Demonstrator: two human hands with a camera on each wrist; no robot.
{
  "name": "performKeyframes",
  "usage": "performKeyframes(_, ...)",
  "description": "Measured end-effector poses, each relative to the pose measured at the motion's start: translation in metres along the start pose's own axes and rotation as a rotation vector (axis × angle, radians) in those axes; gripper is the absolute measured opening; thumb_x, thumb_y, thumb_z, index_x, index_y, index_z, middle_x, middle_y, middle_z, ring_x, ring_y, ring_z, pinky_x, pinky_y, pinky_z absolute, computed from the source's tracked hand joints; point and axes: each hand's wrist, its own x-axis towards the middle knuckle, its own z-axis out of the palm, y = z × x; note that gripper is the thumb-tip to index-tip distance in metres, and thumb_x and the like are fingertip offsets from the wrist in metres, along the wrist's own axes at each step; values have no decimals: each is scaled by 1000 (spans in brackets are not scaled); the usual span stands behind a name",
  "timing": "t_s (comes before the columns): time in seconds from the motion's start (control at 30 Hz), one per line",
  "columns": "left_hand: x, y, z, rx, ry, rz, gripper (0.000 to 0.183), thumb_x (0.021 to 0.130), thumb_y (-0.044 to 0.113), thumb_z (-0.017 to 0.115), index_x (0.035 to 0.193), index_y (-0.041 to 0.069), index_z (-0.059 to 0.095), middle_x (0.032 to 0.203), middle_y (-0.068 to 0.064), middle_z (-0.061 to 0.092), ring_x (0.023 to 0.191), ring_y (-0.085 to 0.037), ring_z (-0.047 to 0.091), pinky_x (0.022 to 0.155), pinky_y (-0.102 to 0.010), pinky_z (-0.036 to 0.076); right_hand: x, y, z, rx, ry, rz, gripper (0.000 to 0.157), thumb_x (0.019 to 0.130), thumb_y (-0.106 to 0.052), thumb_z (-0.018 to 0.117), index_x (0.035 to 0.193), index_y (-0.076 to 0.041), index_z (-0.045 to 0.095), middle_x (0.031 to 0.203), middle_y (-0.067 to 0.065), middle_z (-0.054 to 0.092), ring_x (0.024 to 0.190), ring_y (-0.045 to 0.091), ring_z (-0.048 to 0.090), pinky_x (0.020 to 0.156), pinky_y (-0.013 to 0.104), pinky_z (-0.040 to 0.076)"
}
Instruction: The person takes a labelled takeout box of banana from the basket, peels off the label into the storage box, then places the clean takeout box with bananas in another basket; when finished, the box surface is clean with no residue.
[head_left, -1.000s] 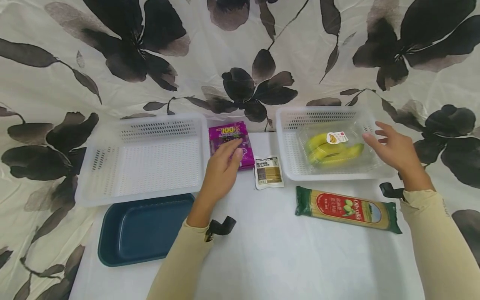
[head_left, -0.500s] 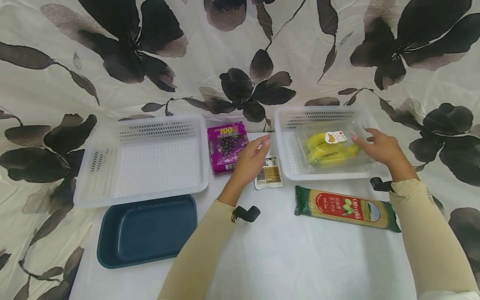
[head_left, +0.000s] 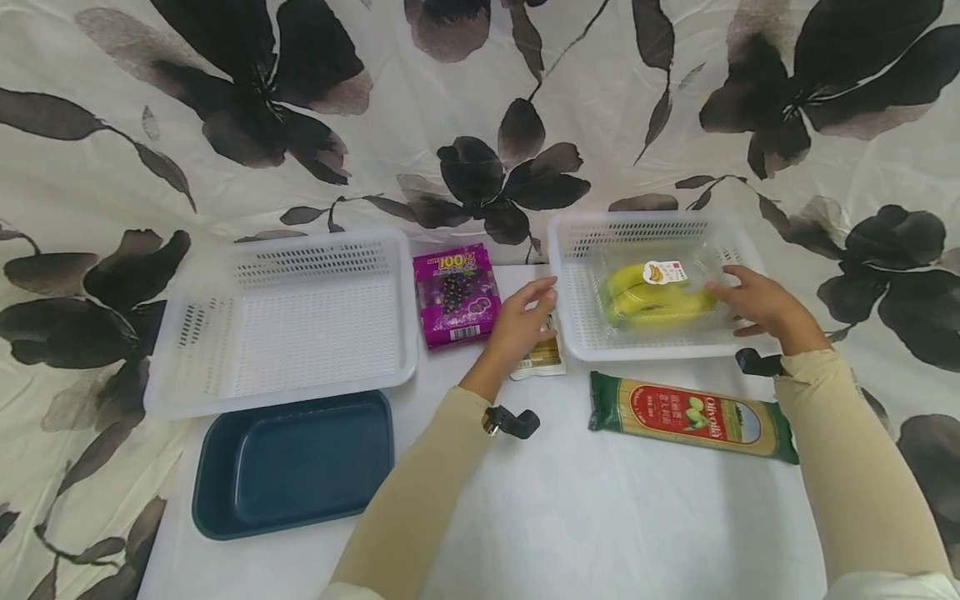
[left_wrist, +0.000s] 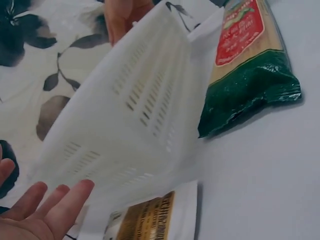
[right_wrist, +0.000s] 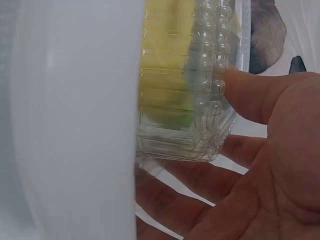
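White surface (head_left: 600, 517), floral cloth (head_left: 480, 100) behind. Clear box (head_left: 660, 296) of yellow bananas, white label on top, inside fruit basket (head_left: 660, 353); shifted slightly left since last frame. Hands apart: right hand (head_left: 768, 308) thumb at box's right end, can't tell if gripping; left hand (head_left: 521, 323) loose, now nearer fruit basket's left side, partly hiding pouch (head_left: 543, 362). Pasta pack (head_left: 693, 418) before fruit basket.

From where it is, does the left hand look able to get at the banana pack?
Probably yes, from above: the left hand holds nothing, and though a wall of the white basket around the banana pack stands in between, the basket's top is open.
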Motion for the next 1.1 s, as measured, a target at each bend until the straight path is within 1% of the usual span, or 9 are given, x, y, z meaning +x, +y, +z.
performKeyframes(0.1,2,-4,3,-13,0,-21,39,104,31,61,142,27,59,147,-8,54,133,-29,59,92,-43,61,0,3,-1,60,-31,15,80,109,-50,33,162,-12,-13,162,39,9,142,61,29,103,64,50)
performKeyframes(0.2,3,-7,6,-40,-3,-40,38,103,24,63,140,26,61,146,-9,54,130,-30,60,92,-44,61,1,5,-1,95,-38,27,73,111,-45,28,162,-15,-13,162,37,15,142,59,29,100,60,54)
performKeyframes(0.37,6,-10,11,-69,-9,-48,41,102,16,64,142,18,59,148,-13,51,129,-30,61,93,-47,60,1,5,0,112,-44,23,69,112,-42,26,162,-16,-12,161,38,16,141,59,29,94,56,58)
performKeyframes(0.6,9,-11,13,-64,-20,-35,39,102,16,63,141,19,60,149,-16,50,129,-30,62,90,-44,61,-4,3,0,131,-37,-15,71,111,-45,27,163,-15,-11,163,38,11,143,62,26,104,62,49)
performKeyframes(0.67,10,-11,12,-63,-23,-30,38,102,16,63,140,20,60,150,-17,49,129,-30,62,89,-43,62,-4,3,1,149,-16,-34,71,110,-46,28,163,-15,-9,163,38,13,141,58,31,103,57,53)
performKeyframes(0.77,12,-10,11,-56,-30,-26,38,103,16,62,141,19,59,151,-16,48,129,-30,62,89,-42,62,-6,4,3,173,23,-60,71,110,-47,29,164,-14,-5,160,36,19,133,48,41,94,44,60)
performKeyframes(0.87,14,-9,10,-56,-27,-29,38,103,16,62,141,18,60,151,-15,47,128,-32,62,91,-46,61,-10,6,4,172,62,-80,73,109,-50,29,164,-15,-4,158,35,23,129,44,45,87,35,62)
performKeyframes(1.0,17,-9,9,-53,-27,-39,37,102,16,63,139,20,61,153,-16,45,128,-34,61,95,-52,58,-19,5,4,173,89,-102,75,108,-53,29,164,-16,-5,158,33,25,130,46,45,87,33,62)
performKeyframes(1.1,19,-7,6,-25,-49,-38,38,102,16,63,141,18,60,155,-18,42,129,-35,61,94,-50,59,-27,4,4,202,97,-121,76,108,-53,30,165,-17,-5,159,32,23,133,47,44,88,33,62)
